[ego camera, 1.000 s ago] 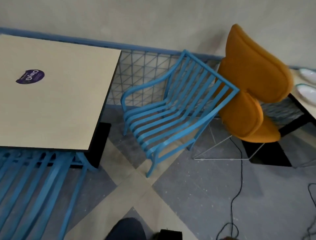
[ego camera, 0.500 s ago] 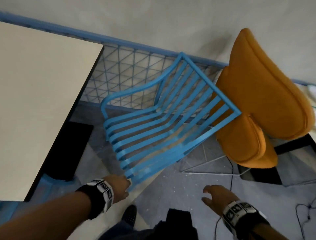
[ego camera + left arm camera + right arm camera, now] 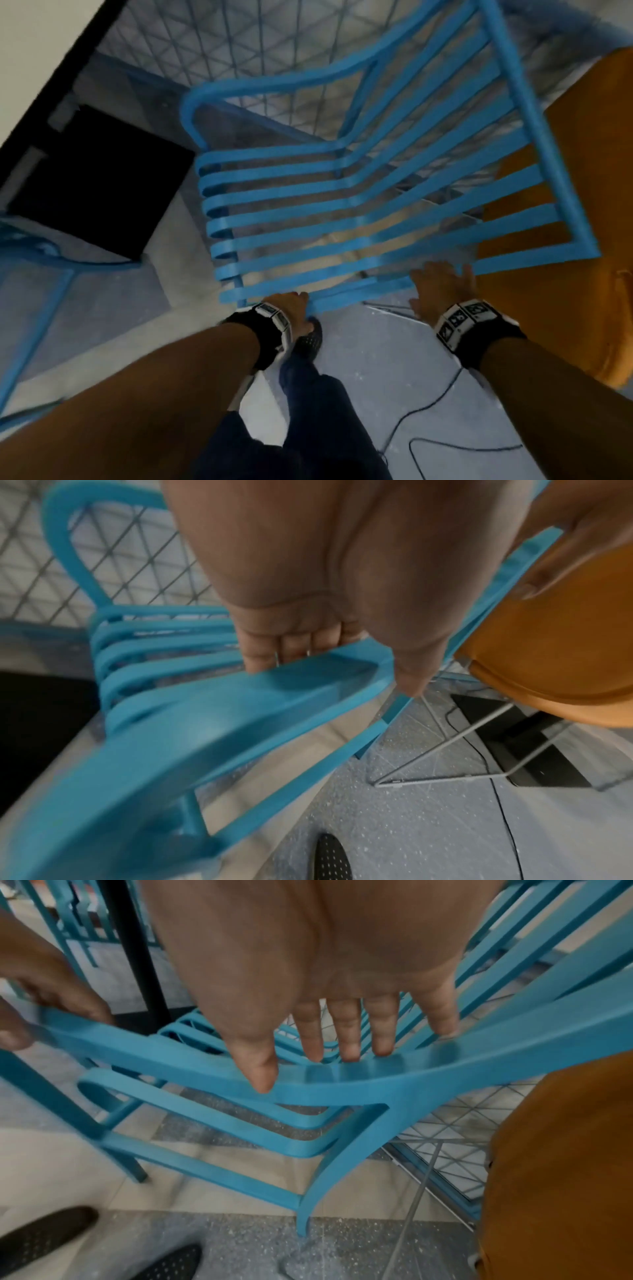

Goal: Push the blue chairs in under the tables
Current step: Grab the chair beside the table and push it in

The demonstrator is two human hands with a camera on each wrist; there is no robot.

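The blue chair (image 3: 359,192) stands on the floor (image 3: 394,370) in front of the person, its slatted seat and back seen from above, its near armrest toward the person. It is pulled out from the table (image 3: 41,44), whose pale top with a dark edge shows at the upper left of the head view; the chair's seat front points toward that table and its black base (image 3: 99,185).

The left hand (image 3: 294,310) grips the near armrest close to its front end, fingers curled over the top and thumb beneath (the left wrist view shows the fingers (image 3: 294,647) wrapped round the rail). The right hand (image 3: 442,291) lies farther back on the same armrest, with fingers (image 3: 346,1031) straight and spread, their tips on or just over the rail, and not curled round it.

Just behind the chair's back, touching or nearly touching it, is an orange chair (image 3: 565,274) on a thin wire frame (image 3: 462,750). Behind both runs a low wire grid (image 3: 212,44) with a blue rail. A second blue chair (image 3: 37,291) shows in part at the left edge, near the table base. A black cable (image 3: 431,411) trails over the floor by the person's dark shoe (image 3: 310,339) and trouser leg (image 3: 318,411). Both wrists wear black bands with white markers.
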